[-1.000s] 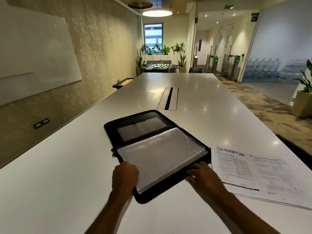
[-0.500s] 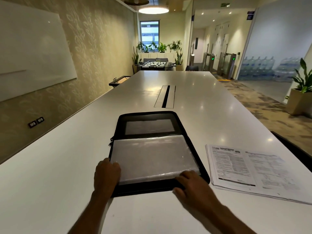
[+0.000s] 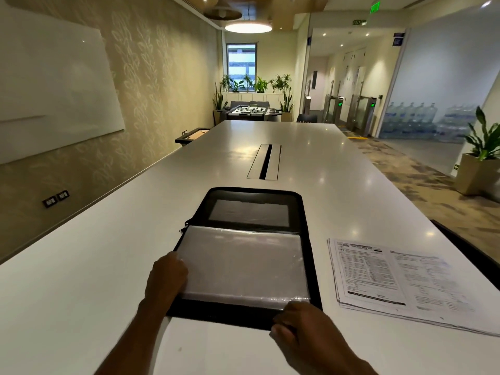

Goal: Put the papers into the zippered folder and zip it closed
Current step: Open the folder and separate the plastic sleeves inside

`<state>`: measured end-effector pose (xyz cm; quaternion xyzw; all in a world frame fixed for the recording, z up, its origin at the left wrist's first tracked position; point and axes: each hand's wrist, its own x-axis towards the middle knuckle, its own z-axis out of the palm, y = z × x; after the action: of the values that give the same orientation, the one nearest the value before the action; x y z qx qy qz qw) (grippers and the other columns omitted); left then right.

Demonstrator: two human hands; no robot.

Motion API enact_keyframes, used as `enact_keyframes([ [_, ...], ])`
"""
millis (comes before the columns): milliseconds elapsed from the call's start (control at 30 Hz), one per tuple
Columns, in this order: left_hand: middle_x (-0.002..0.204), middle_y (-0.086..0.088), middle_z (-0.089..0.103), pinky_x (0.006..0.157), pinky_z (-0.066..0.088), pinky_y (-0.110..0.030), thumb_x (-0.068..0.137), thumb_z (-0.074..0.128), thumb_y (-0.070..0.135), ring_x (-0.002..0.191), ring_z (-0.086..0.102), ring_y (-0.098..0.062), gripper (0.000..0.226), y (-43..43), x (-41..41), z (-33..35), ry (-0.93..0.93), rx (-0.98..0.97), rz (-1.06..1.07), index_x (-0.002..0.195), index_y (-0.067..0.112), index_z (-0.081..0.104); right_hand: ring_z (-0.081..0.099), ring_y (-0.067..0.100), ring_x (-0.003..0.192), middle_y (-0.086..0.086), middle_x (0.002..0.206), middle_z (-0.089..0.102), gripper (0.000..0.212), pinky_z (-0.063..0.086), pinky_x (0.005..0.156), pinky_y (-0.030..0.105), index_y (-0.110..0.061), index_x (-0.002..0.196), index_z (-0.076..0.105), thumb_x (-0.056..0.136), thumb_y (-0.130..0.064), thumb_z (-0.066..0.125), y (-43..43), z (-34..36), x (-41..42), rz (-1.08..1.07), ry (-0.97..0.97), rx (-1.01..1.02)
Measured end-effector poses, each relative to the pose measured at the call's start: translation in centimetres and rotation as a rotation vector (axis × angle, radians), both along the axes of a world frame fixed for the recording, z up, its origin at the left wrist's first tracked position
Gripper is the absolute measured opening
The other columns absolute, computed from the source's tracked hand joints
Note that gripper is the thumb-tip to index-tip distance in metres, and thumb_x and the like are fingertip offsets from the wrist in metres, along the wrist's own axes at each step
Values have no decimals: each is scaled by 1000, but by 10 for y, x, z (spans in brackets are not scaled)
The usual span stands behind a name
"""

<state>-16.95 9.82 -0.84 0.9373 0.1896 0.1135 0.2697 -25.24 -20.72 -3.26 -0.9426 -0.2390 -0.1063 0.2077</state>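
Zippered folder (image 3: 244, 255) lies open on tabletop (image 3: 81, 280), sleeves empty. Papers (image 3: 405, 280) just right of it, not loaded. Left hand (image 3: 167, 274) grips its near-left sleeve edge; right hand (image 3: 300, 323) rests curled on the near-right corner. Loading and zipping left.

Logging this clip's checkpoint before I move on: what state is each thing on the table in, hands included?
Zippered folder: lying open flat, unzipped.
Clear sleeves: flat on the folder's near half.
Papers: stacked on the table right of the folder, not yet inside.
Left hand: resting on the sleeves' left edge.
Right hand: at the folder's near right corner, fingers curled; grip unclear.
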Motion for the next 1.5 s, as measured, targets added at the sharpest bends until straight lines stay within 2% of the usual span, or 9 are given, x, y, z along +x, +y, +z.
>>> enact_keyframes([
  [100,103,-24,62,79,46,-40,88,51,9,97,59,-41,18,-8,-4,-1,-50,62,7,98,-4,59,56,7,100,-11,108,60,29,49,82,25,-32,107,69,88,-49,54,-17,11,26,-55,-25,105],
  [233,116,-30,59,91,44,-44,84,56,0,107,56,-43,28,-34,-6,-3,-196,27,-45,110,-8,60,36,18,134,-4,149,41,57,33,109,30,-34,139,48,87,-55,56,-37,16,67,-81,39,-133],
  [400,130,-26,54,103,39,-42,88,54,0,122,50,-38,33,-74,-15,1,-336,18,-159,121,-5,59,64,20,99,-2,101,74,14,51,89,37,-28,89,79,81,-34,69,-32,21,89,86,-128,-85],
  [600,122,-14,63,103,44,-39,90,52,6,118,56,-25,29,-110,-43,1,-714,148,-475,117,3,62,56,11,99,1,103,69,7,42,85,20,-20,86,79,80,-24,77,-23,45,130,-48,-71,259],
  [967,142,5,50,111,31,-23,93,48,40,133,41,-8,41,-128,-35,-41,-349,143,-558,128,22,57,58,10,59,6,75,71,21,45,60,24,-9,85,78,82,-29,74,-15,134,275,-290,129,581],
  [1200,104,2,74,72,59,-30,56,88,28,94,70,-14,35,-127,-26,-47,-398,185,-574,88,19,78,56,20,63,18,77,66,34,45,62,30,11,85,70,80,-21,76,-22,115,363,-382,328,635],
  [1267,98,1,75,69,59,-27,73,74,37,88,71,-13,20,-127,-20,-48,-456,272,-612,82,19,78,59,21,64,16,78,68,30,48,64,34,9,85,70,78,-20,77,-21,103,384,-427,390,645],
  [1367,90,-1,76,65,59,-26,97,27,41,80,73,-13,61,-127,-13,-48,-496,332,-614,74,18,79,57,23,60,19,77,67,31,45,56,34,8,83,70,76,-20,78,-21,82,404,-486,454,649],
  [1500,86,1,76,66,58,-21,99,19,36,77,72,-10,64,-123,-4,-55,-496,458,-611,76,22,77,66,33,74,27,87,70,34,52,70,42,11,91,69,80,-21,71,-18,51,421,-537,467,698],
])
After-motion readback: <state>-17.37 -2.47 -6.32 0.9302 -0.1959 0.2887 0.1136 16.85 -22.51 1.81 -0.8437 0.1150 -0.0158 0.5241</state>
